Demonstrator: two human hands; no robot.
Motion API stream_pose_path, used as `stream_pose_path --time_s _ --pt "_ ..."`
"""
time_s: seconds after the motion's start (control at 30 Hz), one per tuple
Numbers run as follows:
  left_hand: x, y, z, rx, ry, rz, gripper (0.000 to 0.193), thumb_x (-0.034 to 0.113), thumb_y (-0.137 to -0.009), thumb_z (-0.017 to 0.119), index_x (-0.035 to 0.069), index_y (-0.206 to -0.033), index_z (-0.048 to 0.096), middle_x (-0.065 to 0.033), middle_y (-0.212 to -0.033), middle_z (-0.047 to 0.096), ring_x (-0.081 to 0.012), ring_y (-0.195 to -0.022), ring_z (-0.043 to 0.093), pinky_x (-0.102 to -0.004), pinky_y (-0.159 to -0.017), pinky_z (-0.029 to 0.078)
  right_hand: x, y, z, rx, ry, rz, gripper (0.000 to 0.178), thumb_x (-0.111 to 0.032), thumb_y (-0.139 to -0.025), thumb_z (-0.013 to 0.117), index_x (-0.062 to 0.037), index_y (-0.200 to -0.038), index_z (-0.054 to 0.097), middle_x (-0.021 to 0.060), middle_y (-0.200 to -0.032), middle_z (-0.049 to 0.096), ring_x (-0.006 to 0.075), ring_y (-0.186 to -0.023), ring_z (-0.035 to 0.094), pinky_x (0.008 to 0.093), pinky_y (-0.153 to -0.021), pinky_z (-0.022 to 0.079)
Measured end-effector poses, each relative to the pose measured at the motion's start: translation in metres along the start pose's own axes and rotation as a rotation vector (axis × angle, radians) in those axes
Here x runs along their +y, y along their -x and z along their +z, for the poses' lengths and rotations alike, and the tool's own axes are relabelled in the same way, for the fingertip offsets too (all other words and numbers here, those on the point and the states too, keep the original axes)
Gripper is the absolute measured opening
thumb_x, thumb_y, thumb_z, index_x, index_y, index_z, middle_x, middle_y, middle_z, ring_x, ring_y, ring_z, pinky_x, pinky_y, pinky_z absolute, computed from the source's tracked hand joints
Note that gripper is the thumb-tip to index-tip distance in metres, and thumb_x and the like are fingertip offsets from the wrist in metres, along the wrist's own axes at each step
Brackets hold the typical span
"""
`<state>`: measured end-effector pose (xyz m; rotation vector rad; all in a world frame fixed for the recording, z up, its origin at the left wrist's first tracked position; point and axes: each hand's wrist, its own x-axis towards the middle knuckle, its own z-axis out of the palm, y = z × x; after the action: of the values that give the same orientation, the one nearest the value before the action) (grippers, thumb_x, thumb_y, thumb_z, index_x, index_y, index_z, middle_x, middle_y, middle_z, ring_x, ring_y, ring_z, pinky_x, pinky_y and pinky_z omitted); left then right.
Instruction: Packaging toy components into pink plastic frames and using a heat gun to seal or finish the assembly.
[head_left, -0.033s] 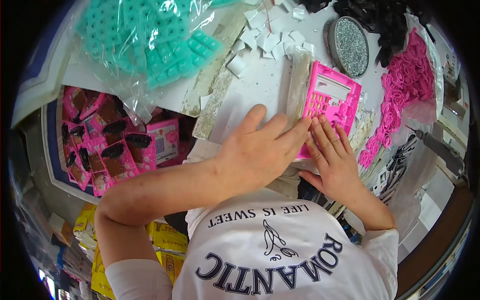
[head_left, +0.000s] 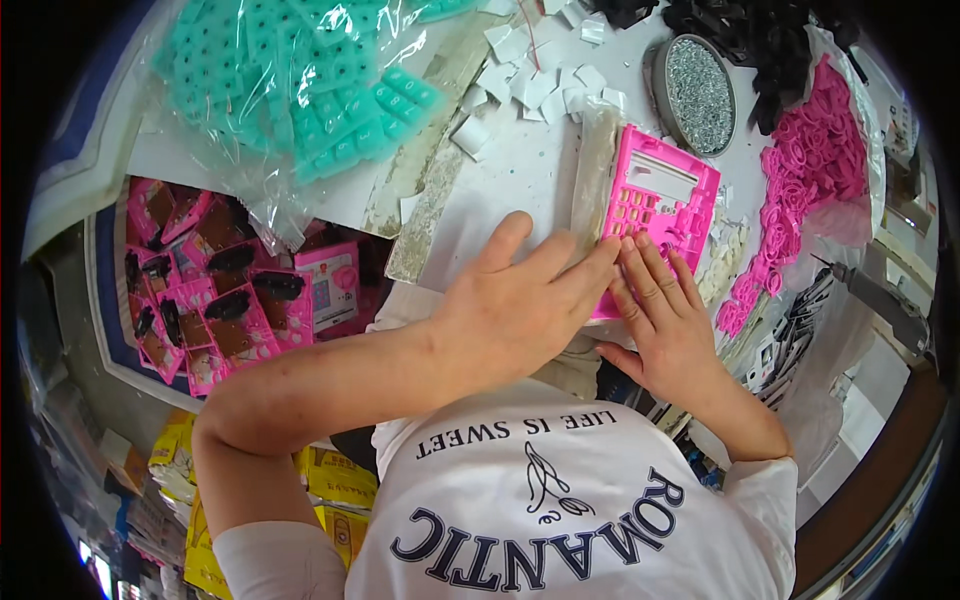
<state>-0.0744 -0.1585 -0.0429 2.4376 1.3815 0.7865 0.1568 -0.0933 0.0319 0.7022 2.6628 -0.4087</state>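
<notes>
A pink plastic calculator-like housing stands tilted in front of me, with a rectangular window at its far end and rows of key holes. My left hand reaches in from the left, fingers stretched and the little finger lifted apart. Its foremost fingertips touch the housing's near part; the thumb is hidden. Flat on the same near part lie the fingers of my right hand, its thumb spread to the side. The fingertips of both hands meet there and cover whatever is beneath them.
Behind the housing sits an oval tin of small metal screws. Pink loop-shaped parts are heaped at right. White square pieces are scattered at the back. Teal keypads fill a clear bag. Pink housings lie lower left; a power screwdriver is far right.
</notes>
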Motion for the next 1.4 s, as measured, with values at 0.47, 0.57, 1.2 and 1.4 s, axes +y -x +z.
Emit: stream_pose_path --time_s 0.47,0.57,1.2,1.4 --pt "-0.006 -0.044 0.015 0.337 0.605 -0.672 0.035 0.027 -0.09 0.076 0.002 -0.109 0.06 -0.0119 -0.086 0.062 -0.0295 -0.074 0.063 -0.0394 -0.066 0.05 0.073 -0.092 -0.003 0.721 -0.044 0.045 0.033 -0.007 -0.081 0.078 -0.0003 -0.111 0.068 0.0118 -0.117 0.07 0.0324 -0.104 0.062 0.0404 -0.091 0.051" --pt "-0.009 -0.063 0.01 0.318 0.615 -0.718 0.031 0.031 -0.092 0.074 0.003 -0.1 0.064 -0.0111 -0.072 0.063 -0.029 -0.064 0.063 -0.0404 -0.06 0.048 0.076 -0.084 0.01 0.819 -0.367 0.09 0.033 -0.006 -0.081 0.078 0.0008 -0.111 0.067 0.0141 -0.118 0.069 0.0297 -0.101 0.066 0.0373 -0.089 0.053" --pt "-0.017 -0.086 0.015 0.217 0.465 -0.705 0.029 0.027 -0.094 0.068 -0.001 -0.087 0.068 -0.0163 -0.067 0.062 -0.0315 -0.059 0.06 -0.0409 -0.057 0.047 0.075 -0.093 0.008 0.772 -0.293 0.043 0.032 -0.009 -0.081 0.077 -0.0016 -0.111 0.067 0.0122 -0.113 0.07 0.0338 -0.104 0.062 0.0417 -0.09 0.052" --pt "0.0 -0.06 0.017 0.448 0.21 -0.357 0.03 0.022 -0.082 0.079 0.005 -0.104 0.067 -0.0147 -0.108 0.067 -0.0344 -0.091 0.064 -0.0442 -0.077 0.05 0.078 -0.093 0.011 0.775 -0.207 0.03 0.037 -0.013 -0.081 0.079 -0.0023 -0.114 0.068 0.0112 -0.116 0.068 0.0332 -0.109 0.059 0.0426 -0.094 0.051"
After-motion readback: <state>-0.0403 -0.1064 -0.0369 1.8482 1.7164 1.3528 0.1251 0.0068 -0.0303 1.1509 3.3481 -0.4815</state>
